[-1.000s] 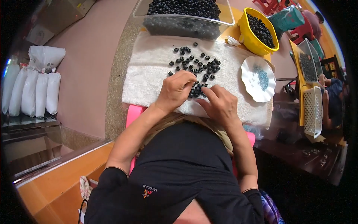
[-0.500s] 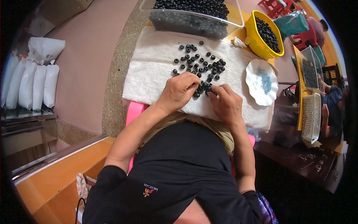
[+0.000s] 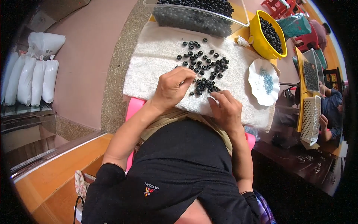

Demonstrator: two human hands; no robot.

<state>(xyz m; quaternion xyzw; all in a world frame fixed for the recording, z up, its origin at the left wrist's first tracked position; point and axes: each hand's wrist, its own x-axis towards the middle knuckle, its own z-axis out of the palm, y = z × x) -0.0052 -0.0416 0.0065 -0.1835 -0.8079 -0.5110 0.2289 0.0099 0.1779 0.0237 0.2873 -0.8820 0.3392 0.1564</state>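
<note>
Black round beads with holes (image 3: 200, 62) lie scattered over a white towel (image 3: 145, 71). A tighter cluster of black beads (image 3: 204, 85) sits close to me, between my two hands. My left hand (image 3: 172, 89) is at the cluster's left, thumb and fingertips pinched together above the towel. At the cluster's lower right is my right hand (image 3: 228, 112), fingers bent and thumb against the forefinger. Something thin and pale shows at the right fingertips. What either pinch holds is too small to make out.
Beyond the towel stands a clear plastic bin (image 3: 194, 20) of black beads, with a yellow basket (image 3: 256, 33) of beads beside it. A white scalloped plate (image 3: 257, 89) with small pale-blue pieces lies at right. Farther right, a person works near a white perforated basket (image 3: 310, 119).
My hands have drawn back from the bead cluster and moved a little apart, leaving more of it in sight. The whole view has shifted slightly.
</note>
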